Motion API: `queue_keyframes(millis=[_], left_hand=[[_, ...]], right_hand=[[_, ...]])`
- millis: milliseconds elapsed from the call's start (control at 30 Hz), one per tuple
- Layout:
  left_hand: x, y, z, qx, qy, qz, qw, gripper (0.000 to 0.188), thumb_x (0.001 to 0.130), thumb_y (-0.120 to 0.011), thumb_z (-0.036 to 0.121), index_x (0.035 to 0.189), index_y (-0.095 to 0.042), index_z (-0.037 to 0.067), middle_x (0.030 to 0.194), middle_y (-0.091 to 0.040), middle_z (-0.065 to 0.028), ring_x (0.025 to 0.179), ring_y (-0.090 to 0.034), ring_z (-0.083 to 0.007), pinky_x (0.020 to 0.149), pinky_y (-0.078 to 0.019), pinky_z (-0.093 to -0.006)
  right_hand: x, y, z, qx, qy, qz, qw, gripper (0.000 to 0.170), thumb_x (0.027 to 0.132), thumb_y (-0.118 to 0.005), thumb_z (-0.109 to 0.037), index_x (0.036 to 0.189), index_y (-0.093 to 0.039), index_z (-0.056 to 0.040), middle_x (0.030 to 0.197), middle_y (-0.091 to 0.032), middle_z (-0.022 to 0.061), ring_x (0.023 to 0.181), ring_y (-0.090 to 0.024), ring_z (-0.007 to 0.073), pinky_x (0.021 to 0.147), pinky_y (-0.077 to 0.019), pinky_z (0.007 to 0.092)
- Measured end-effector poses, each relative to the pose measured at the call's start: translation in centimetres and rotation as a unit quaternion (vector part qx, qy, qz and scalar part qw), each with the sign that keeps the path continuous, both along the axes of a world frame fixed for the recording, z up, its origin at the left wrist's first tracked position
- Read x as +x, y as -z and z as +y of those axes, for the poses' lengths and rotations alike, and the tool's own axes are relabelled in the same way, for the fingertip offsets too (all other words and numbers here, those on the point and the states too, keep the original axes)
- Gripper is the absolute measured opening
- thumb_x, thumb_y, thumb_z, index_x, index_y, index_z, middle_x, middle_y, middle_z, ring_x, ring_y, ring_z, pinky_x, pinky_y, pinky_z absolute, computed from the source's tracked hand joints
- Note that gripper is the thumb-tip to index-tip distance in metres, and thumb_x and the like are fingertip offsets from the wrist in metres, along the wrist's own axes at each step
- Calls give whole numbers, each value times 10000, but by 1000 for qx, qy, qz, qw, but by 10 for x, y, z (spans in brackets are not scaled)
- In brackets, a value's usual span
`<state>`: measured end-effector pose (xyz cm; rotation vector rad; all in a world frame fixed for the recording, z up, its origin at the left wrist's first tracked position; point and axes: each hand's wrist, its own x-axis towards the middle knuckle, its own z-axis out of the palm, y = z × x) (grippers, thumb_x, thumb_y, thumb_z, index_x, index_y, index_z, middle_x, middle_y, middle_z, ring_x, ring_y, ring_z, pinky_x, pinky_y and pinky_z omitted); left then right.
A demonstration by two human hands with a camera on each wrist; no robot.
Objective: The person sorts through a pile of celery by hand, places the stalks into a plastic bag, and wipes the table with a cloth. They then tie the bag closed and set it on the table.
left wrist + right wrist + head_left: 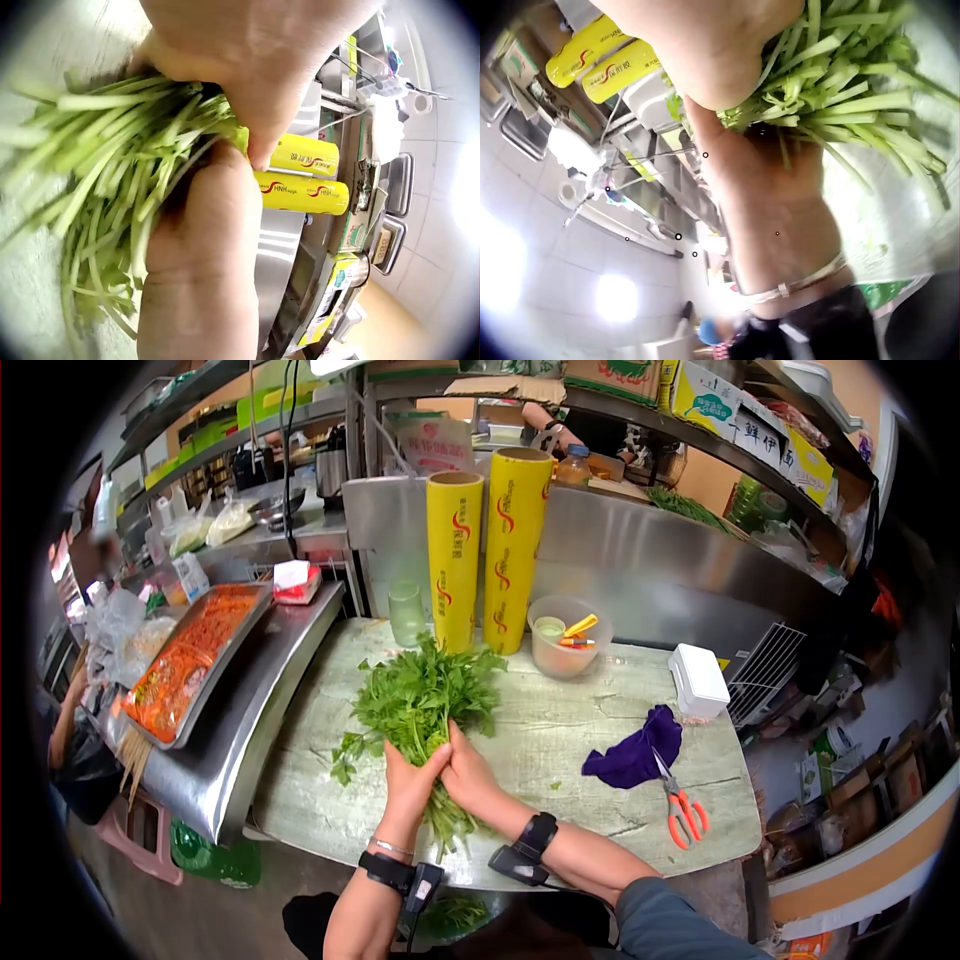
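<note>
A leafy green bunch point(425, 695) lies over the pale tabletop, leaves toward the back and cut stems point(447, 822) toward the front edge. My left hand point(408, 785) grips it from the left and my right hand point(468, 768) from the right, thumbs close together at the middle. In the left wrist view, stems point(112, 142) fan out from between the hands; the right wrist view shows the stem ends point(862, 105) spreading beside them. The fingers beneath the bunch are hidden.
Two yellow rolls point(455, 560), a green glass point(406, 612) and a plastic tub point(568, 660) stand at the back. Rightward lie a purple cloth point(640, 750), orange-handled scissors point(686, 815) and a white box point(699, 680). A tray of red food point(262, 600) is at left.
</note>
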<state>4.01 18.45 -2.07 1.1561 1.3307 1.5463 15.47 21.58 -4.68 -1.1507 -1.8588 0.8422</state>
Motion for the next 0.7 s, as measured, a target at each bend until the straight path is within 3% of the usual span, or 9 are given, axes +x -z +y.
queue_keyframes(millis=[67,167,233,300,333,433,500,567,700], left_hand=[[-5,-13,5,69,3,19,997,714,794,-792,218,1329,-403,-51,1261,-551,-197,1149,-559,-287,991,-447,-402],[-14,-15,18,82,-27,87,992,660,812,-762,205,1317,-418,-44,1258,-527,-225,1158,-534,-334,1003,-423,-424],[-18,0,33,81,-8,129,988,681,815,-748,276,1324,-427,-44,1260,-501,-268,1182,-484,-398,1027,-387,-457],[-39,50,49,-8,48,233,971,778,804,-743,380,1363,-405,-43,1280,-483,-287,1212,-456,-424,1058,-364,-470],[-46,48,39,-41,48,305,950,876,788,-740,461,1401,-370,-44,1363,-414,-322,1268,-411,-443,1090,-336,-478],[-66,28,-4,-50,-38,418,906,919,780,-750,473,1424,-347,-44,1440,-328,-339,1320,-367,-446,1103,-324,-484],[-88,18,-21,-49,-43,421,905,865,806,-731,457,1437,-359,-2,1493,-278,-314,1354,-328,-451,1107,-318,-490],[-115,4,-41,-73,-72,453,885,814,827,-715,437,1437,-373,20,1494,-290,-294,1349,-330,-456,1108,-315,-495],[-161,31,-65,-48,-127,555,821,707,821,-708,389,1399,-451,73,1468,-346,-271,1338,-347,-445,1108,-288,-523]], right_hand=[[-7,-26,0,10,-1,64,998,677,894,-505,-105,1480,-209,62,1389,-429,324,1273,-449,455,1071,-376,453],[-5,-41,2,68,-8,109,992,675,907,-514,-138,1480,-214,55,1373,-444,315,1276,-442,458,1075,-365,456],[-1,-27,12,64,19,99,993,613,921,-548,-177,1450,-309,21,1376,-460,284,1285,-449,433,1074,-363,443],[18,5,22,4,4,-50,999,617,921,-573,-221,1436,-334,19,1377,-464,284,1287,-452,426,1073,-369,447],[28,11,28,-27,-2,-123,992,619,921,-586,-243,1429,-346,18,1378,-466,284,1287,-454,423,1072,-372,448],[78,-25,10,27,13,-219,975,653,932,-580,-342,1419,-375,42,1411,-437,288,1341,-407,408,1117,-340,449],[127,-26,20,47,-24,-238,970,579,924,-608,-338,1376,-469,-4,1372,-490,255,1264,-495,385,1063,-406,435],[155,-73,13,-56,-40,-144,987,483,903,-645,-301,1302,-557,-45,1285,-565,220,1126,-591,346,958,-481,420],[176,-154,2,71,-32,-248,966,401,855,-681,-215,1202,-598,-30,1103,-627,170,979,-632,289,839,-512,395]])
